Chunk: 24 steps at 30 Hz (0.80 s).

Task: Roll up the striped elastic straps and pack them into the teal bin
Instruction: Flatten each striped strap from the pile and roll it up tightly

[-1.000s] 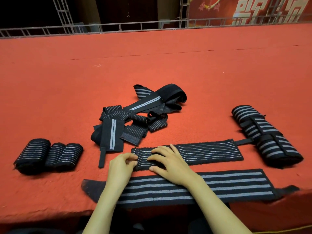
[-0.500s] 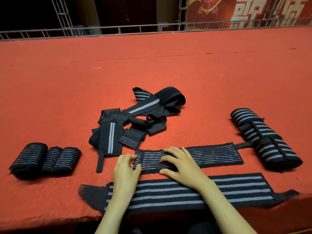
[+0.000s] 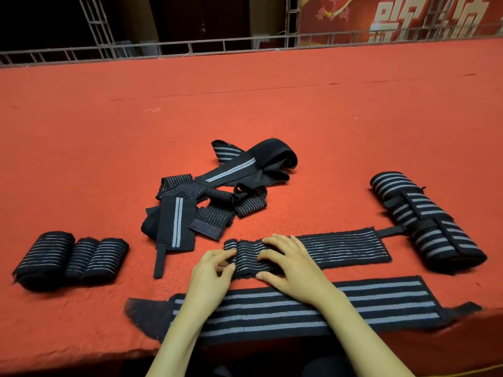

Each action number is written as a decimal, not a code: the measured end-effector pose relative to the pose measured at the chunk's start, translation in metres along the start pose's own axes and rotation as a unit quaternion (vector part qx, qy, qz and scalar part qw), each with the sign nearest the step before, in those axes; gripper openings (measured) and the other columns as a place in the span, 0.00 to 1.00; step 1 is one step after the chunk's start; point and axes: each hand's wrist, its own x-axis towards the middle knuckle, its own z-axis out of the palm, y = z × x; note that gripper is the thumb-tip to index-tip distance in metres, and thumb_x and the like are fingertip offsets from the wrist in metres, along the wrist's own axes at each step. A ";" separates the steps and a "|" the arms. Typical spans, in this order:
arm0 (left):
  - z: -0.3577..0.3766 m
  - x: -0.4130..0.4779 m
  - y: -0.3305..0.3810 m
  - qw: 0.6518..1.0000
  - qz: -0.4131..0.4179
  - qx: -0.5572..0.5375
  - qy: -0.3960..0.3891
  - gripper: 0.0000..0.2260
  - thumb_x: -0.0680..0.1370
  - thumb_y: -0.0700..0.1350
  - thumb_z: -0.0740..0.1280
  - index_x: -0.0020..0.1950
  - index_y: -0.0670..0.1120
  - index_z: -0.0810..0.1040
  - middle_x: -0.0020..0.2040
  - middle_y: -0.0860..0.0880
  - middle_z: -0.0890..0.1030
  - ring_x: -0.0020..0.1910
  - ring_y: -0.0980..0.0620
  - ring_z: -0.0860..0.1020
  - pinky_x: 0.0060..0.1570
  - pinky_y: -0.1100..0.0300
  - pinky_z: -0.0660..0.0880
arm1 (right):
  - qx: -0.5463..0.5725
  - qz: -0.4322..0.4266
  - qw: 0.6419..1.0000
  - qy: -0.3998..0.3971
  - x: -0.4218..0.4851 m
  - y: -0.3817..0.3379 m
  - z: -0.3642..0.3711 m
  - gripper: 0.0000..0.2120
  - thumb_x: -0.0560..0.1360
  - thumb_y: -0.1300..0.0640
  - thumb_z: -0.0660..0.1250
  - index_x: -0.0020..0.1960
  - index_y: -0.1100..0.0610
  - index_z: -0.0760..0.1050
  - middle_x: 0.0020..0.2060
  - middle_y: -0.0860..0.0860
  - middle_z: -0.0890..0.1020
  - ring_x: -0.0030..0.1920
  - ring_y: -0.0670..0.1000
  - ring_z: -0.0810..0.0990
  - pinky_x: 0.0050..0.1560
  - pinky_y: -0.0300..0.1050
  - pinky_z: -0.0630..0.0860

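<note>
Thin-striped strap (image 3: 348, 246) lies flat across the red worktop (image 3: 272, 104) near the front edge with its left end partly rolled. The left hand (image 3: 211, 273) fingers pinch the end of that roll, while the right hand (image 3: 294, 268) fingers curl over the top with the thumb on the near side. A wide-striped strap (image 3: 299, 308) lies flat under the wrists, 3 rolled straps (image 3: 68, 257) sit far left, a tangled pile (image 3: 217, 191) sits behind, and a bigger rolled bundle (image 3: 424, 221) sits right.
</note>
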 end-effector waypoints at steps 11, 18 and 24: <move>0.001 -0.004 -0.003 0.997 -0.050 -0.048 0.024 0.15 0.68 0.38 0.76 0.51 0.53 0.79 0.52 0.52 0.76 0.47 0.58 0.75 0.48 0.70 0.71 | -0.047 -0.040 0.997 -0.040 0.003 -0.003 0.001 0.24 0.78 0.34 0.45 0.63 0.42 0.72 0.75 0.46 0.60 0.77 0.49 0.45 0.75 0.59 0.38; 0.006 -0.001 0.008 0.999 -0.018 0.037 0.031 0.09 0.74 0.43 0.72 0.54 0.50 0.82 0.51 0.51 0.78 0.44 0.60 0.74 0.48 0.69 0.69 | -0.032 -0.027 0.999 0.012 0.001 0.001 0.004 0.17 0.77 0.37 0.54 0.53 0.45 0.75 0.70 0.45 0.67 0.76 0.48 0.53 0.75 0.56 0.44; 0.028 -0.002 0.024 0.992 0.007 0.100 0.082 0.09 0.74 0.41 0.69 0.53 0.48 0.81 0.50 0.54 0.71 0.45 0.56 0.72 0.50 0.63 0.70 | -0.033 -0.003 0.995 0.099 0.001 0.005 0.011 0.16 0.77 0.39 0.57 0.45 0.48 0.77 0.64 0.46 0.74 0.72 0.50 0.62 0.73 0.59 0.52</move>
